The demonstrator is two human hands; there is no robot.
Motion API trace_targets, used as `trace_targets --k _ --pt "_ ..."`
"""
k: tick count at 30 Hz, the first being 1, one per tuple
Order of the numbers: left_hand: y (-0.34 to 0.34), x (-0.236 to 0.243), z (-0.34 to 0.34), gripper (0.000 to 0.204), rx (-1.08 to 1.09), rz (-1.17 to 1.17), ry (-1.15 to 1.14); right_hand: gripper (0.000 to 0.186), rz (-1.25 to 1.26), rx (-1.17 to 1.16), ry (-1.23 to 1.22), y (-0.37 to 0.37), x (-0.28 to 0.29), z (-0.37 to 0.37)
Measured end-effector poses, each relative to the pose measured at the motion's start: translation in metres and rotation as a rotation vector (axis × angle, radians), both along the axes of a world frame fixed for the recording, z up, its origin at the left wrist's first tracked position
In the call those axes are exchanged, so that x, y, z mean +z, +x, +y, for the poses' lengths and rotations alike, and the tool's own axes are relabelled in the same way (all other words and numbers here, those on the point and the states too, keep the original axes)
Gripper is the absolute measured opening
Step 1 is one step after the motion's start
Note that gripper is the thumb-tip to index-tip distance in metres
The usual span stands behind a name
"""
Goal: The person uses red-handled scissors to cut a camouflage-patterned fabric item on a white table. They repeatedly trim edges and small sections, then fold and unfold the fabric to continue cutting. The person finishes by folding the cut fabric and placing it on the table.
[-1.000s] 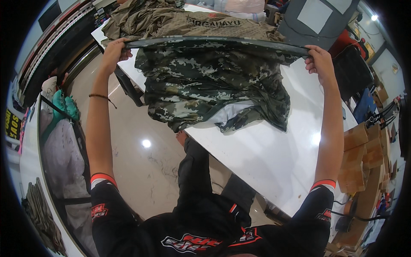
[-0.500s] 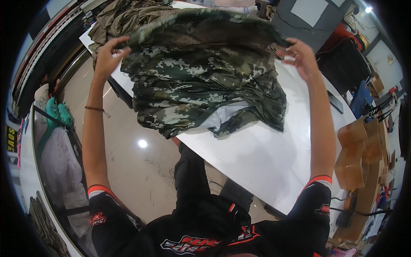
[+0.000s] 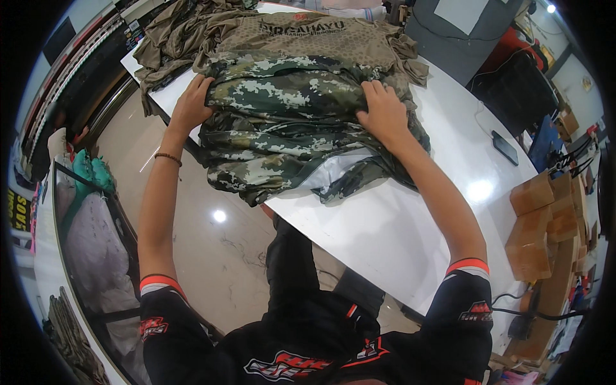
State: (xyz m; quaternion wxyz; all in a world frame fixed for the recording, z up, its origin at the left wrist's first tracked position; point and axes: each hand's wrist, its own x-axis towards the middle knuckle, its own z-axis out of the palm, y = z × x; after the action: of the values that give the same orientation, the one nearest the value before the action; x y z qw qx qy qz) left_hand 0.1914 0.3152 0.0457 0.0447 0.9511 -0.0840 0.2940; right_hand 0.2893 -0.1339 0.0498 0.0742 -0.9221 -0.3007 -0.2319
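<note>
A dark green camouflage garment (image 3: 289, 93) with pale patches lies in loose folds on the white table (image 3: 410, 237). My left hand (image 3: 194, 102) grips its left side, fingers curled over the cloth. On the right side, my right hand (image 3: 385, 114) has its fingers bent into the fabric, the thumb pointing inward. Below the hands, more camouflage cloth (image 3: 276, 170) is bunched toward the table's near edge, with a pale inner side showing in one fold. Just beyond lies a brown patterned shirt (image 3: 289, 37) with dark print across it.
Crumpled brown cloth (image 3: 170, 45) hangs over the table's far left edge. A phone (image 3: 505, 148) rests on the right, with cardboard boxes (image 3: 536, 205) nearer me. A bin-like frame holding wrapped bundles (image 3: 96, 237) stands at left, beside the tiled floor (image 3: 199, 256).
Both hands have come nearer and closer together, bringing the raised camouflage cloth down onto the pile. The brown printed shirt behind it is now uncovered.
</note>
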Motion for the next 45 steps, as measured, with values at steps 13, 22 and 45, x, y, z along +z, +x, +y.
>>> trace_targets --k 13,22,45 --pt "0.01 0.021 0.012 0.024 0.05 0.072 -0.169 0.043 0.104 -0.009 0.218 0.099 0.109 -0.014" --pt "-0.008 0.017 0.009 0.04 -0.088 0.08 -0.271 0.059 0.355 0.117 -0.142 0.019 0.085 -0.025" --pt "-0.031 0.049 0.068 0.03 0.047 0.128 -0.828 0.031 0.86 0.033 0.982 0.008 0.078 -0.125"
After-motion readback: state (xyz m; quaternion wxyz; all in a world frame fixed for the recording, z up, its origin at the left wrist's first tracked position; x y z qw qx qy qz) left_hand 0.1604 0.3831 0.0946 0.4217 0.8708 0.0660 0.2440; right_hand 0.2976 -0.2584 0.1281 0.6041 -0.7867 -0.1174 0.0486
